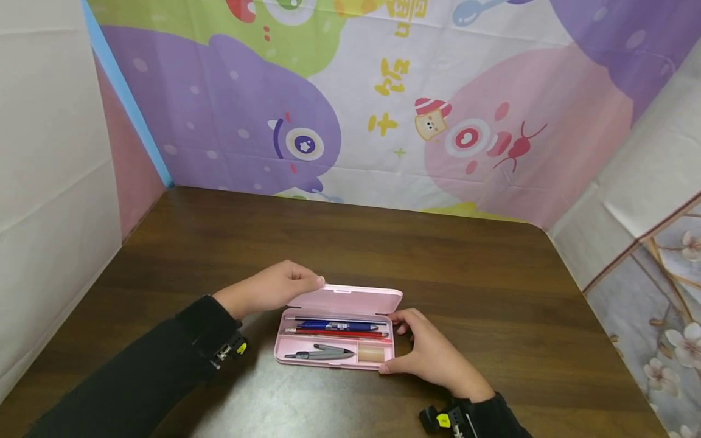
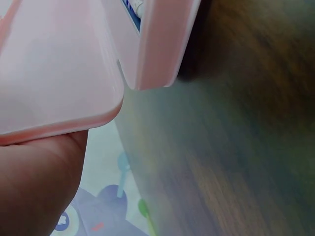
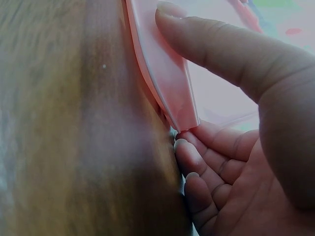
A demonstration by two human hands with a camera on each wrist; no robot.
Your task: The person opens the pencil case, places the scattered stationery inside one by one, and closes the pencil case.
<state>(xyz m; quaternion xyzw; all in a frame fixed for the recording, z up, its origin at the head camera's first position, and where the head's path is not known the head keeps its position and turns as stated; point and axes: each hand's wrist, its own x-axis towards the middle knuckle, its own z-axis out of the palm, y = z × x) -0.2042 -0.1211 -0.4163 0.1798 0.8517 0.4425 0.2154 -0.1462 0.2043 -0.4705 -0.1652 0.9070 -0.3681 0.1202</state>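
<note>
A pink pencil case [image 1: 314,363] lies on the table with its lid [image 1: 350,299] raised at the back. Inside are a blue pen [image 1: 339,326], a red pencil [image 1: 336,333], a grey drawing compass [image 1: 323,353] and a tan block, perhaps an eraser [image 1: 371,353]. My left hand [image 1: 274,286] pinches the lid near its upper left corner; its fingers behind are hidden. With thumb in front and fingers at the back corner, my right hand [image 1: 429,353] grips the right end of the case. The right wrist view shows the thumb [image 3: 197,39] against the case wall [image 3: 162,64].
The dark brown wooden table [image 1: 465,274] spreads around the case. A cartoon-printed cloth [image 1: 372,164] hangs along its back edge. Pale cloth panels [image 1: 49,182] stand at the left, and a flower-printed one [image 1: 657,340] at the right.
</note>
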